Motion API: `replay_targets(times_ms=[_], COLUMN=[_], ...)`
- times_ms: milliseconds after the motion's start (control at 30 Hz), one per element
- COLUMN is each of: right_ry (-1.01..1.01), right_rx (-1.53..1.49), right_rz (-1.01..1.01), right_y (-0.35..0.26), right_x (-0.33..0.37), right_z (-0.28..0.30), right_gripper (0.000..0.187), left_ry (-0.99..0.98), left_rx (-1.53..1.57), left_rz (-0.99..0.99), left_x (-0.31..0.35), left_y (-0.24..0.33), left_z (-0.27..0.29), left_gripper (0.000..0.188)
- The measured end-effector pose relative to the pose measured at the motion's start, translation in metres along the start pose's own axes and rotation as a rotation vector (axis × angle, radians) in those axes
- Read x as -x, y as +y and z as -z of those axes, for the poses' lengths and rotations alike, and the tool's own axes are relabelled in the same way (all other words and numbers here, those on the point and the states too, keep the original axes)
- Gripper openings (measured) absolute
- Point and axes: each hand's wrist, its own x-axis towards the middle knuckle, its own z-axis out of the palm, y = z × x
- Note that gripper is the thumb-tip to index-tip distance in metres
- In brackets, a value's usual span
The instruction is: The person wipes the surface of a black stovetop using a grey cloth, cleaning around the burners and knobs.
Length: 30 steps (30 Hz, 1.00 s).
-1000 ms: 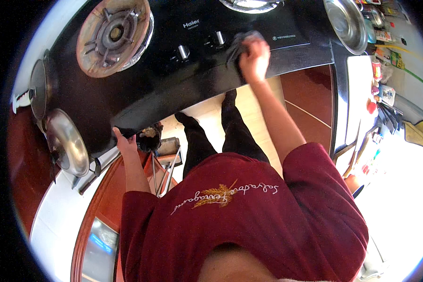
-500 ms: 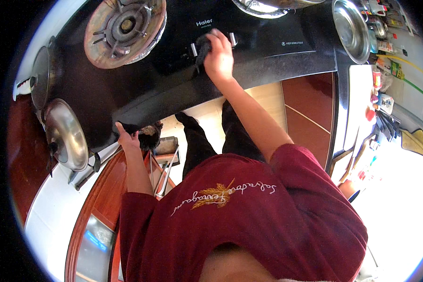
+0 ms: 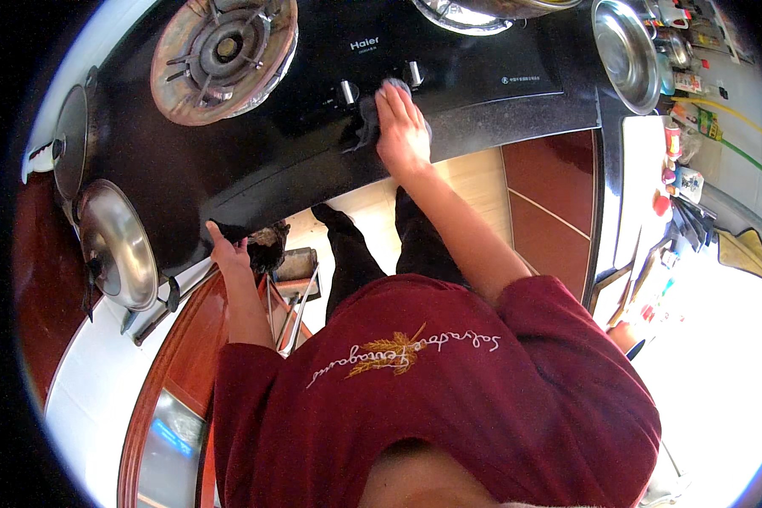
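Note:
My right hand (image 3: pixel 404 140) presses a dark grey cloth (image 3: pixel 367 125) onto the black glass cooktop (image 3: pixel 474 63), just below two silver control knobs. Its fingers point away from me over the cloth, and folds of it stick out on both sides. The left knob (image 3: pixel 348 92) and the right knob (image 3: pixel 414 74) stand a little beyond the fingertips. Against the front edge of the black counter (image 3: pixel 254 195) rests my left hand (image 3: pixel 231 249), with its fingers apart and no object seen in it.
A gas burner (image 3: pixel 227 51) with a rusty drip pan sits at far left. Another foil-lined burner (image 3: pixel 470 15) shows at the top edge. Round metal lids (image 3: pixel 120 245) lean at left; a steel basin (image 3: pixel 628 55) stands at right. Below are red-brown cabinet doors (image 3: pixel 550 203).
My right hand and the cloth have moved from between the knobs toward me and slightly right, uncovering the left knob. The hand now lies flatter. My left hand stays at the edge.

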Motion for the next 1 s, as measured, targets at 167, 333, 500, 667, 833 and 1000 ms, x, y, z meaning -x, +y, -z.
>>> replay_targets(times_ms=[167, 333, 500, 667, 833, 1000], right_ry=[-0.015, -0.145, -0.091, -0.053, -0.145, -0.065], right_rx=[0.072, 0.024, 0.065, 0.028, -0.196, -0.541], right_rz=[-0.018, -0.027, -0.022, 0.004, 0.002, -0.1], right_y=[-0.007, -0.014, -0.013, -0.007, 0.001, 0.019], right_x=[-0.05, 0.005, -0.042, -0.035, 0.025, 0.009], right_z=[-0.012, 0.008, 0.001, -0.004, 0.023, 0.069], right_gripper=[0.048, 0.053, 0.053, 0.053, 0.043, 0.039], left_ry=[-0.043, -0.038, 0.005, -0.009, 0.046, -0.054], left_rx=[-0.007, -0.004, -0.04, -0.023, -0.023, 0.003], left_rz=[-0.001, -0.008, 0.007, 0.0, -0.024, -0.048], left_x=[0.008, -0.01, 0.006, 0.008, 0.011, 0.008], left_y=[0.003, -0.003, 0.003, 0.005, 0.002, 0.0], left_z=[-0.004, 0.007, -0.002, -0.002, -0.005, -0.001], left_gripper=[0.075, 0.074, 0.073, 0.072, 0.073, 0.08])
